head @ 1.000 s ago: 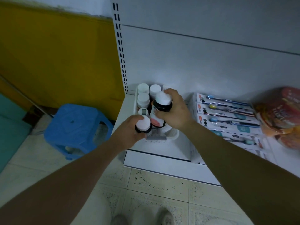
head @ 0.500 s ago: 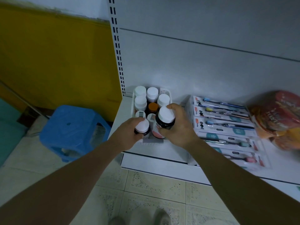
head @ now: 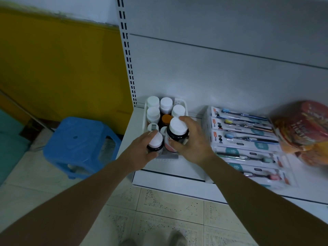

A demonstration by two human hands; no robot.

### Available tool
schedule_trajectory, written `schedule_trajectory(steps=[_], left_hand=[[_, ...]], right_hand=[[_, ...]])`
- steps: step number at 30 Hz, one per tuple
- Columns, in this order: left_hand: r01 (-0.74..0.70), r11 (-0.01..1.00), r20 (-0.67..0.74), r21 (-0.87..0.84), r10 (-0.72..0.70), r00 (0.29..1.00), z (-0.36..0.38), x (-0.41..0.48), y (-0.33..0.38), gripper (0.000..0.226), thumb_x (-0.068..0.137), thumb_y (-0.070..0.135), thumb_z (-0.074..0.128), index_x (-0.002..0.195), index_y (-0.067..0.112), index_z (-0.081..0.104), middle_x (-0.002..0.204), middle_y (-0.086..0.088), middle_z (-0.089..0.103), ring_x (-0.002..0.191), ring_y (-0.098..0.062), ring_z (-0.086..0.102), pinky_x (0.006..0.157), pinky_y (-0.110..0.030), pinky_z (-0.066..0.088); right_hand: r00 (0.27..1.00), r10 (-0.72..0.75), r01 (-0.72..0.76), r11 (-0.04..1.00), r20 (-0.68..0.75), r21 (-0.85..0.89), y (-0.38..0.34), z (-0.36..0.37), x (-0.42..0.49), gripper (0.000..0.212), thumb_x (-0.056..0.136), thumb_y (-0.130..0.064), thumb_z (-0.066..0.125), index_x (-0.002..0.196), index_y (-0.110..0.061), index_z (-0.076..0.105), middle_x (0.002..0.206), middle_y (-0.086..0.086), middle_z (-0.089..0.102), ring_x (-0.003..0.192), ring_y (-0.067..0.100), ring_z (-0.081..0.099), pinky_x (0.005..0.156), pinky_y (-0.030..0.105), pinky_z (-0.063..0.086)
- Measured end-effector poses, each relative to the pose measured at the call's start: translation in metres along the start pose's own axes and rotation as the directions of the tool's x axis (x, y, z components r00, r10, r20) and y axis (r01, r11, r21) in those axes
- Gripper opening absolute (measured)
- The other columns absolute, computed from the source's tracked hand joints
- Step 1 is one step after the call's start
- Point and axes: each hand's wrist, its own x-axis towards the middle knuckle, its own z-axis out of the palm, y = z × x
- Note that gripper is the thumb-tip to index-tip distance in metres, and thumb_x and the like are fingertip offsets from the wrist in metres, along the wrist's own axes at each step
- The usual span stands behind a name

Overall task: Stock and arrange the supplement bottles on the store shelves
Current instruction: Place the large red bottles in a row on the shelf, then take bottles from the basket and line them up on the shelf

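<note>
A white basket (head: 184,105) stands at the left end of the bottom shelf (head: 195,176), packed with several white-capped supplement bottles (head: 153,102) and one orange-capped bottle (head: 166,118). My left hand (head: 142,153) grips a small dark bottle with a white cap (head: 155,142) at the basket's front left. My right hand (head: 193,142) holds a larger dark bottle with a white cap and pink label (head: 177,129) at the basket's front right, its base down among the others.
Boxed toothbrushes (head: 245,137) lie in rows right of the basket. Red and orange packets (head: 305,128) sit at the far right. A blue plastic stool (head: 79,146) stands on the tiled floor left of the shelf, by a yellow wall.
My right hand has lowered the larger bottle from above the basket into its front right corner. My left hand has stayed on the small bottle at the front left.
</note>
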Motion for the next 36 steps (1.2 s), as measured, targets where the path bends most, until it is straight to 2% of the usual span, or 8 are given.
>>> schedule_trajectory(steps=[4,9,11,14,17,22,27,36], left_hand=[[-0.010,1.000,-0.013,0.008,0.010,1.000,0.000,0.003,0.000,0.075,0.084,0.023,0.069,0.146,0.021,0.027,0.149,-0.003,0.035,0.135,-0.020,0.034,0.109,-0.027,0.026],[-0.004,0.999,-0.002,0.034,0.004,1.000,0.002,0.007,-0.004,0.077,0.085,0.029,0.068,0.148,0.024,0.023,0.152,-0.001,0.031,0.137,-0.020,0.031,0.112,-0.031,0.027],[0.003,0.998,0.010,0.062,-0.004,1.000,0.003,0.006,-0.008,0.078,0.087,0.031,0.065,0.149,0.028,0.018,0.154,0.000,0.026,0.139,-0.019,0.027,0.114,-0.032,0.024],[-0.017,0.996,0.016,0.084,0.016,1.000,0.005,0.005,-0.012,0.079,0.089,0.033,0.062,0.150,0.031,0.013,0.156,0.000,0.021,0.141,-0.020,0.023,0.115,-0.033,0.022],[-0.039,0.996,0.024,0.080,0.037,0.999,0.005,0.003,-0.012,0.077,0.090,0.032,0.060,0.150,0.029,0.011,0.157,-0.001,0.018,0.142,-0.021,0.022,0.115,-0.032,0.022],[-0.043,0.995,0.023,0.085,0.041,0.999,0.005,0.002,-0.012,0.078,0.090,0.032,0.060,0.150,0.029,0.011,0.157,-0.001,0.018,0.142,-0.022,0.023,0.115,-0.035,0.024],[0.009,0.994,0.046,0.109,-0.014,0.999,0.000,0.000,-0.008,0.080,0.089,0.034,0.061,0.150,0.032,0.010,0.158,-0.001,0.016,0.143,-0.022,0.020,0.116,-0.037,0.022],[0.081,0.957,0.067,0.279,-0.104,0.992,-0.042,-0.025,0.054,0.077,0.089,0.041,0.060,0.150,0.025,0.017,0.158,-0.006,0.013,0.145,-0.024,0.014,0.116,-0.034,0.014]], right_hand=[[0.996,0.075,-0.073,0.997,-0.058,0.032,-0.006,-0.008,0.021,0.071,0.077,-0.027,0.076,0.138,-0.031,0.039,0.130,0.004,0.040,0.107,0.008,0.039,0.094,0.023,0.034],[0.983,0.179,-0.175,0.980,-0.032,0.090,-0.013,-0.005,0.063,0.077,0.082,-0.037,0.068,0.144,-0.031,0.023,0.130,0.004,0.051,0.113,0.021,0.053,0.094,0.033,0.044],[0.981,0.194,-0.194,0.981,-0.008,0.011,-0.014,0.003,0.073,0.072,0.090,-0.041,0.059,0.148,-0.028,0.018,0.133,0.007,0.051,0.116,0.026,0.053,0.092,0.032,0.042],[0.965,0.249,-0.232,0.958,0.082,-0.170,-0.015,0.016,0.082,0.066,0.097,-0.050,0.040,0.151,-0.027,0.010,0.142,0.015,0.040,0.121,0.035,0.048,0.095,0.039,0.040],[0.943,0.293,-0.250,0.936,0.155,-0.248,-0.013,0.021,0.082,0.069,0.096,-0.054,0.034,0.152,-0.026,0.004,0.146,0.017,0.029,0.128,0.038,0.041,0.100,0.041,0.037],[0.946,0.266,-0.214,0.942,0.186,-0.258,-0.010,0.022,0.079,0.069,0.097,-0.050,0.037,0.153,-0.024,0.005,0.149,0.015,0.029,0.130,0.036,0.040,0.103,0.041,0.036],[0.946,0.270,-0.209,0.932,0.181,-0.295,-0.013,0.011,0.072,0.074,0.093,-0.060,0.035,0.152,-0.024,0.008,0.152,0.011,0.028,0.135,0.035,0.035,0.107,0.044,0.033],[0.956,0.205,-0.079,0.870,0.212,-0.487,-0.045,-0.056,0.040,0.067,0.092,-0.056,0.042,0.145,-0.017,0.032,0.142,0.014,0.042,0.129,0.032,0.040,0.104,0.040,0.037]])
